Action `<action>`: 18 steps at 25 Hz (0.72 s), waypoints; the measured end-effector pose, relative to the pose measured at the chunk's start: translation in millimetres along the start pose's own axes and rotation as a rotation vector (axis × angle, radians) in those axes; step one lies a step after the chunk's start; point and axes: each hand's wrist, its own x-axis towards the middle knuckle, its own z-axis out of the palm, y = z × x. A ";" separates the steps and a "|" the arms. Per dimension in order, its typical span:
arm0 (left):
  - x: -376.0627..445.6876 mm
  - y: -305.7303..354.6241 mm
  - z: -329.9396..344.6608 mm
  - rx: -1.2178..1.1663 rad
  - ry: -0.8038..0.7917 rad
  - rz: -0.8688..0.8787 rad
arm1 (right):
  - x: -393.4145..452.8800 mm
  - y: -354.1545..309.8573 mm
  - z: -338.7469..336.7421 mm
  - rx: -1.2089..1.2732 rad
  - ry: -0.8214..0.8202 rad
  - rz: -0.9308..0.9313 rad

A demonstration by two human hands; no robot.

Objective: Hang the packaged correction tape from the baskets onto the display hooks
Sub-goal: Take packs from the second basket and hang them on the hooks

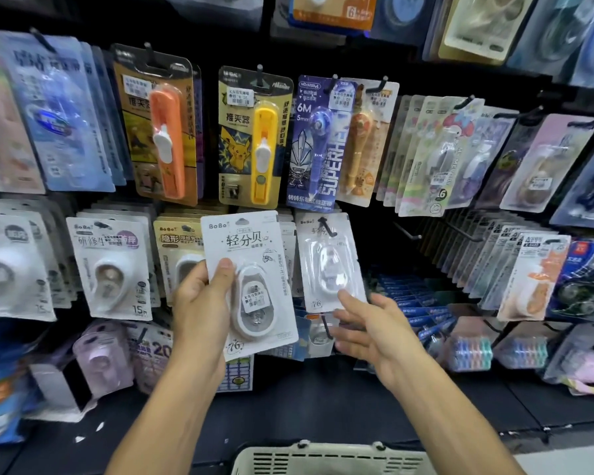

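Item, held: our left hand [199, 310] grips a white packaged correction tape [251, 286] by its left edge, thumb curled over the card front, the other fingers hidden behind it. The pack stands upright, in front of the lower row of the display.

Item, hung: a matching pack [330, 262] on a black hook [324, 226], just to the right.

Our right hand [371, 330] is loose, fingers spread, a fingertip touching the hung pack's lower edge.

Item: basket [326, 459], rim visible below.
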 end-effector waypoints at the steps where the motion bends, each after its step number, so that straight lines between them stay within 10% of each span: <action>1: 1.1 -0.7 3.9 0.021 -0.001 -0.015 | -0.6 4.6 4.5 -0.009 -0.036 -0.009; 6: -2.9 -5.7 33.4 0.279 -0.302 -0.032 | -2.8 20.7 23.7 -0.071 -0.285 -0.346; 10: 6.2 -14.2 19.9 1.433 -0.277 0.655 | 1.0 18.8 7.3 0.000 -0.089 -0.469; 18: 24.2 -30.7 14.9 1.701 -0.459 0.523 | 15.7 10.1 -17.0 -0.224 -0.043 -0.534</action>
